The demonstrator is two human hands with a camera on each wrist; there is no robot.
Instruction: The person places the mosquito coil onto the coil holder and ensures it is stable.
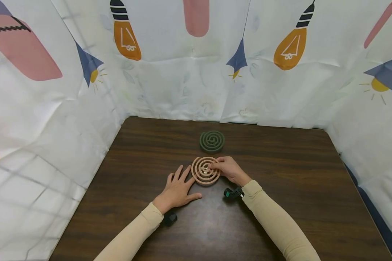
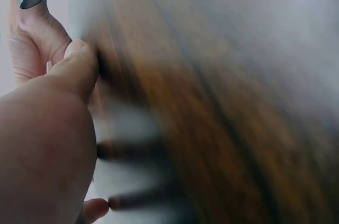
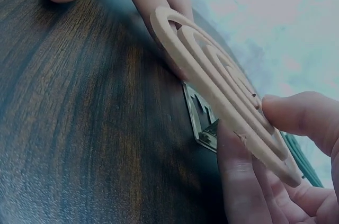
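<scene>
Nearest to the camera, on the dark wooden table [image 1: 281,203], two forearms in cream sleeves reach forward, each with a small black device at the wrist. The left hand [image 1: 177,188] lies flat with its fingers straight and spread, holding nothing; its fingertips touch the left edge of the tan spiral coil [image 1: 205,170]. The right hand [image 1: 229,169] pinches this coil near its centre, thumb on top and fingers curled under it. From the right wrist view the tan spiral coil [image 3: 222,89] is tilted, its far side raised off the table, and under it a small metal stand [image 3: 204,121] lies on the wood; whether the coil sits on its point I cannot tell. Farther away, well apart from both hands, a dark green spiral coil [image 1: 212,141] lies flat and untouched. Behind the table hangs a white cloth with printed bulbs and pencils [image 1: 196,72]. I judge the work is in the middle: the tan coil is gripped and partly lifted over the stand, but not clearly fixed on it, and the green coil is not yet handled.
</scene>
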